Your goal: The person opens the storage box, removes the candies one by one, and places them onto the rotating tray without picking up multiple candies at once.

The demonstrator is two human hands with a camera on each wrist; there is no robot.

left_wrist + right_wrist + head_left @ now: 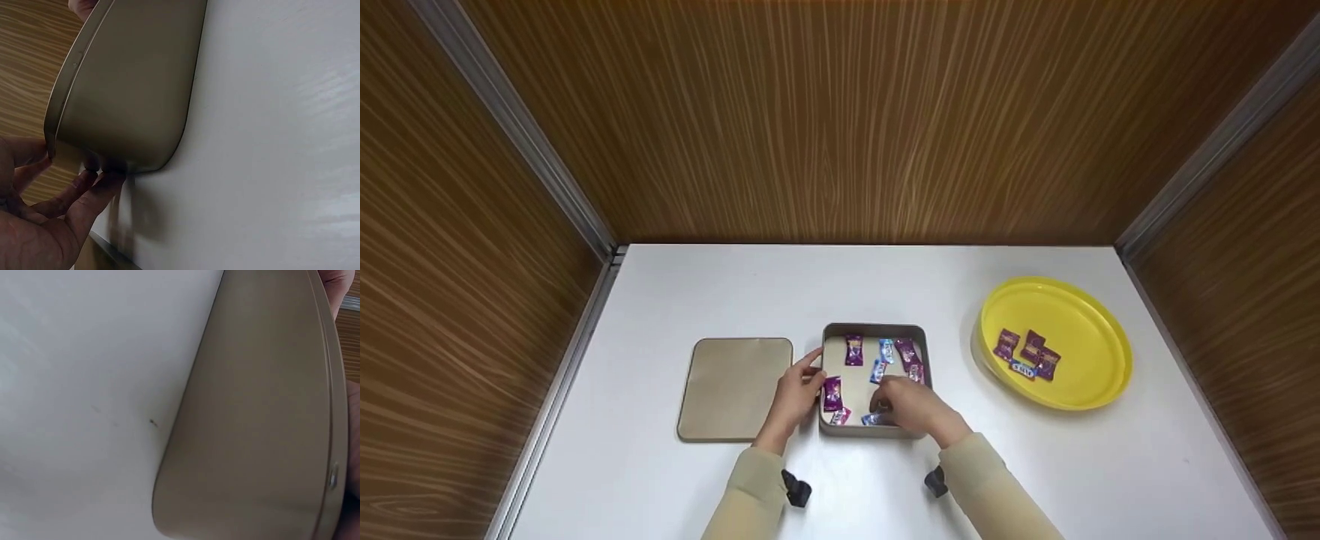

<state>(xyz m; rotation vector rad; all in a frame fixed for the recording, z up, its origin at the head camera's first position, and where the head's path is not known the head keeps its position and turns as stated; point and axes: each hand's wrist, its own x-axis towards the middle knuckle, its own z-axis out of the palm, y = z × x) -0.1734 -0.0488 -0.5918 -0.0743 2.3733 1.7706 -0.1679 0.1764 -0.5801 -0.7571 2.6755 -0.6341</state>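
Note:
A square metal tin [874, 431] with its top off stands mid-table, holding several small wrapped candies, among them a purple candy [853, 351], a second purple candy [832, 394] and a blue-and-white candy [886, 350]. My left hand [795, 394] rests against the tin's left side. In the left wrist view, extended fingers [93, 199] touch the outer wall and another digit meets the rim. My right hand [911, 405] reaches inside the tin near the front right, fingers bent down beside a blue candy [874, 418]. Its fingertips are hidden, so a grip cannot be confirmed.
The flat tin lid [735, 390] lies left of the tin. At the right stands a round yellow container [1080, 315] with several purple candies and a blue one in it. Wood-grain panels [840, 127] enclose the white table [802, 285] at the back and both sides.

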